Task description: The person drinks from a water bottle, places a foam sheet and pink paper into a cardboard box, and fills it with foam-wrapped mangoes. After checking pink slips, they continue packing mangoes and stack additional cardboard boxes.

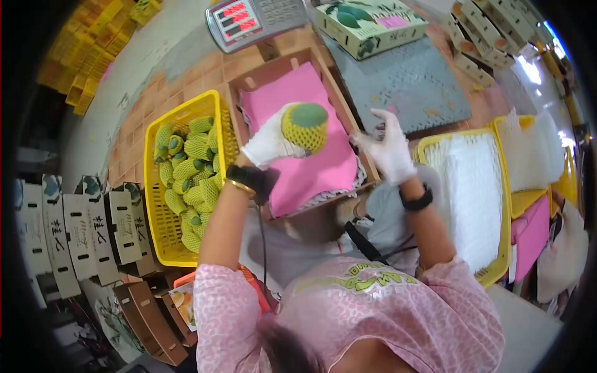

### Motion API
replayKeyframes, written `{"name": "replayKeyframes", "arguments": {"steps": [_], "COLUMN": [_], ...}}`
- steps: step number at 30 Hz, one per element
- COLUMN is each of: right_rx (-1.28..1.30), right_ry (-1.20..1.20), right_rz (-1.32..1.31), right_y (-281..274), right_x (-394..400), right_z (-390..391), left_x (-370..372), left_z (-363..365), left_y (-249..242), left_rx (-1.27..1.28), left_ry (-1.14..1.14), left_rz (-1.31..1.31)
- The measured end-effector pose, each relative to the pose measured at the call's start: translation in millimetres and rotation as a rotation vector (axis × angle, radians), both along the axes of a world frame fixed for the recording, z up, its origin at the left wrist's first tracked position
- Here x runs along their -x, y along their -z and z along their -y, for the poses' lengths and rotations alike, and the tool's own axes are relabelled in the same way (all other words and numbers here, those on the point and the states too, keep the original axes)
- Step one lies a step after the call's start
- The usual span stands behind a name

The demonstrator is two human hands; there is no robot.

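Brown-tiled floor beneath 1 yellow basket and 1 grey mat.

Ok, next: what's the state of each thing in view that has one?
Left hand: gloved, holding a mango
Mango: netted, green end bare
Right hand: gloved, open, empty
Cardboard box: open, pink sheet inside
Left crate: open, filled with netted mangoes
Right crate: open, holding white material
Scale: display lit
Printed box: shut

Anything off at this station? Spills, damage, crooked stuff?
Minor only: the grey mat shows scattered yellowish-brown patches, scraps or wear, can't tell. In the open box, the pink sheet looks rumpled, with padding showing past its near edge. No obvious spill.
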State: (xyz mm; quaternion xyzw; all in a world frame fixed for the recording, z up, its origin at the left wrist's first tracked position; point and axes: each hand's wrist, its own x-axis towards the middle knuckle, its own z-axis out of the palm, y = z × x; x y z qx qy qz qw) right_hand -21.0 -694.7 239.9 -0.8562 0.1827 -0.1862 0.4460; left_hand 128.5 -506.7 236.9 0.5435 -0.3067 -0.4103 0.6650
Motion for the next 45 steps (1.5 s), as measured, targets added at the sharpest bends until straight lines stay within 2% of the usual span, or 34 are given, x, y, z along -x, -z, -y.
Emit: {"name": "replayKeyframes", "arguments": {"steps": [1,2,3,4,5,6,11,13,16,17,19,21,23,24,25,26,27,28,29,30,31,32,33,34,35,36,37,38,39,40,41,42,43,45], "right_rx": [0.044,0.058,0.042,0.023,0.003,-0.011,0.016,0.071,0.077,0.107,0.109,0.033,0.067,0.047,-0.090,-0.047,-0.145,0.000,-0.134,-0.208,-0.176,-0.288,-0.167,-0.129,-0.078,-0.141,-0.202,-0.152,-0.151,-0.155,-0.158,-0.215,-0.212,-0.327], "right_ry": [0.017,-0.105,-0.224,-0.310,-0.397,-0.407,-0.412,-0.437,-0.420,-0.407,-0.425,-0.426,-0.419,-0.430,-0.356,-0.386,-0.391,-0.416,-0.442,-0.352,-0.362,-0.368,-0.388,-0.373,-0.350,-0.357,-0.363,-0.368,-0.373,-0.317,-0.259,-0.310,-0.303,-0.265], "right_rz": [-0.221,-0.289,-0.527,-0.607,-0.687,-0.721,-0.690,-0.597,-0.562,-0.523,-0.523,-0.366,-0.390,-0.404,-0.612,-0.525,-0.537,-0.564,-0.485,-0.674,-0.638,-0.642,-0.670,-0.663,-0.649,-0.634,-0.620,-0.666,-0.675,-0.691,-0.708,-0.690,-0.697,-0.715], "right_y": [12.6,31.4,45.0,60.4,74.5,55.0,70.3,74.8,80.4,82.7,81.5,78.3,86.0,75.9,56.7,51.9,54.4,59.0,68.0,50.5,67.0,70.8,63.2,81.6,90.5,84.6,75.1,71.2,68.9,67.2,67.4,72.5,73.6,72.2], "right_x": [-5.8,-8.9,-14.2,-21.6,-25.8,-25.1,-25.7,-25.1,-22.4,-21.8,-21.3,-18.9,-17.8,-20.0,-23.5,-22.8,-20.8,-23.8,-17.7,-19.0,-17.4,-16.6,-19.2,-15.5,-13.3,-14.6,-16.9,-18.8,-19.4,-19.1,-17.3,-15.5,-14.9,-13.1], "right_z": [18.3,26.4,33.6,38.2,42.5,39.7,43.8,44.3,43.9,43.3,43.4,40.9,44.8,41.5,35.1,32.8,33.0,36.0,42.9,38.2,48.4,52.9,51.1,63.7,71.1,63.9,58.2,57.7,55.9,54.0,53.4,60.7,60.9,61.6], "left_x": [-3.3,-1.9,0.8,5.5,10.1,15.5,37.0,40.3,41.6,41.6,40.7,41.2,41.6,41.2,38.5,40.6,42.7,42.8,39.7,36.6,33.5,16.9,-6.5,-31.9,-44.0,-66.8,-88.9,-96.4,-86.6,-80.3,-57.9,-34.7,-19.6,9.9], "left_z": [4.2,10.8,19.2,28.9,34.3,38.2,52.9,55.3,63.1,63.8,67.0,71.1,72.7,72.4,72.6,78.4,83.0,88.2,86.1,71.3,59.9,39.1,9.1,-23.6,-76.3,-117.2,-167.5,-219.4,-253.3,-292.7,-311.5,-313.9,-317.4,-329.6], "left_y": [14.9,27.9,35.4,35.1,41.2,49.4,66.1,78.2,98.2,103.9,105.3,120.5,110.7,95.2,78.5,72.5,69.2,67.8,63.8,52.0,37.2,10.9,-7.2,15.9,-12.8,2.3,49.1,81.8,92.6,136.4,152.4,159.6,168.0,216.9], "left_rx": [-0.079,-0.148,-0.210,-0.419,-0.474,-0.484,-0.562,-0.366,-0.265,-0.267,-0.222,-0.239,-0.388,-0.355,-0.329,-0.575,-0.845,-0.862,-0.872,-0.829,-0.774,-0.700,-0.618,-0.295,-0.449,-0.612,-0.672,-0.971,-1.413,-1.632,-1.707,-1.832,-1.811,-1.610], "left_ry": [0.072,0.131,0.188,0.261,0.299,0.340,0.403,0.362,0.389,0.386,0.386,0.372,0.428,0.465,0.482,0.523,0.553,0.530,0.511,0.385,0.277,0.223,0.178,-0.101,-0.281,-0.452,-0.648,-0.632,-0.485,-0.299,-0.178,-0.070,-0.079,-0.284], "left_rz": [0.048,0.258,0.474,0.642,0.771,0.758,0.684,0.624,0.647,0.637,0.796,0.805,0.804,0.737,0.681,0.791,0.866,0.869,0.881,0.945,1.009,0.932,0.857,0.821,0.749,0.549,0.450,0.445,0.480,0.344,0.313,0.215,0.013,-0.003]}}
